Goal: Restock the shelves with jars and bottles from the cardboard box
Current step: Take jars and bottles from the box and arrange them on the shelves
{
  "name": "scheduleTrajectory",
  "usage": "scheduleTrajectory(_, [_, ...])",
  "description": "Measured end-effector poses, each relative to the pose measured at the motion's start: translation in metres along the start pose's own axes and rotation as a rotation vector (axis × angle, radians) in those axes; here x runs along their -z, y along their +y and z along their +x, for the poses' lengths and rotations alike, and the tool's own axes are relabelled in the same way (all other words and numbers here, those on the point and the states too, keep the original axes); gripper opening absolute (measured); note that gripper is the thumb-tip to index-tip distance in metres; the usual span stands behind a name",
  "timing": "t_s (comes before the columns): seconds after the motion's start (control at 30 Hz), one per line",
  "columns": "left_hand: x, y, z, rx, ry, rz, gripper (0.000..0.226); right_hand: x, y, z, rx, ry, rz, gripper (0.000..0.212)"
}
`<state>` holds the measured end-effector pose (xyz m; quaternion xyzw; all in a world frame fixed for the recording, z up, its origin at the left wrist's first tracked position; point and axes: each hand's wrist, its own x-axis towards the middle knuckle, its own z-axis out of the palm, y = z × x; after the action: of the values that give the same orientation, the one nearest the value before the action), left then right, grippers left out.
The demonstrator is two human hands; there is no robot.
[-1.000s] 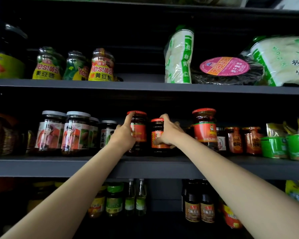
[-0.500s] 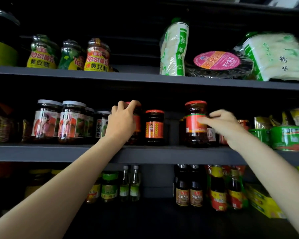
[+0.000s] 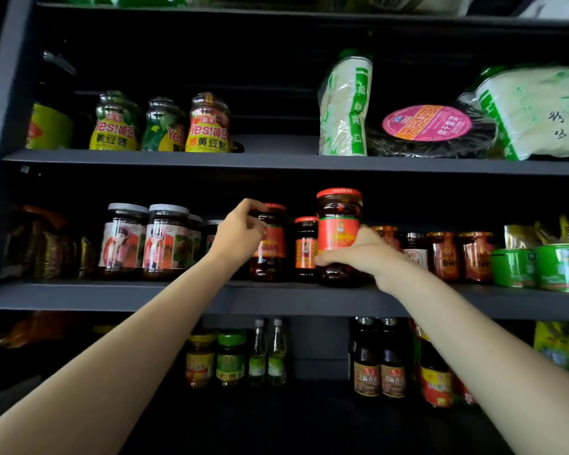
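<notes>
Now each hand (image 3: 240, 234) (image 3: 362, 254) grips a jar (image 3: 271, 244) (image 3: 339, 224) near the shelf edge (image 3: 276, 298)

dim | shelf recesses in shadow | edges bowed | slightly soft

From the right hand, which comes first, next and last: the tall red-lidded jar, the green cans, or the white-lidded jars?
1. Tall red-lidded jar: gripped by the right hand, middle shelf.
2. Green cans: same shelf, off to its right.
3. White-lidded jars: same shelf, far left, beyond the left hand.
</notes>
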<state>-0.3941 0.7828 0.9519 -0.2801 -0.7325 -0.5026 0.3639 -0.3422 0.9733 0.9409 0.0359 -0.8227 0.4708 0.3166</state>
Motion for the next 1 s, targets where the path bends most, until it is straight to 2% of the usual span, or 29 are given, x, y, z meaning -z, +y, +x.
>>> scheduleTrajectory(0.1, [0.014, -0.013, 0.008, 0.119, 0.035, -0.061, 0.023, -0.027, -0.015, 0.001, 0.031, -0.039, 0.001, 0.074])
scheduleTrajectory(0.2, [0.018, -0.021, 0.003, 0.183, -0.114, -0.02, 0.03, -0.05, -0.024, 0.003, 0.058, -0.062, -0.006, 0.076])
scheduleTrajectory(0.27, [0.019, -0.022, -0.003, 0.204, -0.171, -0.087, 0.035, -0.064, -0.03, 0.006, 0.062, -0.06, -0.051, 0.079])
scheduleTrajectory(0.37, [0.023, -0.02, -0.006, 0.28, -0.23, -0.207, 0.032, -0.078, -0.036, 0.01, 0.057, -0.041, -0.167, 0.097])
scheduleTrajectory(0.43, [0.025, -0.019, -0.007, 0.286, -0.255, -0.266, 0.031, -0.079, -0.037, 0.011, 0.044, -0.079, -0.174, 0.101])
scheduleTrajectory(0.53, [0.026, -0.019, -0.008, 0.251, -0.293, -0.289, 0.03, -0.071, -0.03, 0.011, 0.016, -0.252, 0.028, 0.079])
scheduleTrajectory(0.63, [0.025, -0.021, -0.006, 0.242, -0.304, -0.328, 0.033, -0.06, -0.029, 0.008, -0.001, -0.308, 0.129, 0.055])
scheduleTrajectory(0.77, [0.025, -0.021, -0.005, 0.264, -0.335, -0.367, 0.039, -0.056, -0.032, 0.004, 0.005, -0.321, 0.132, 0.054])
scheduleTrajectory(0.9, [0.029, -0.021, -0.005, 0.308, -0.39, -0.305, 0.051, -0.062, -0.033, 0.005, -0.003, -0.3, 0.102, 0.054])
scheduleTrajectory(1.0, [0.034, -0.02, -0.004, 0.301, -0.395, -0.321, 0.043, -0.06, -0.034, 0.004, -0.003, -0.282, 0.072, 0.055])
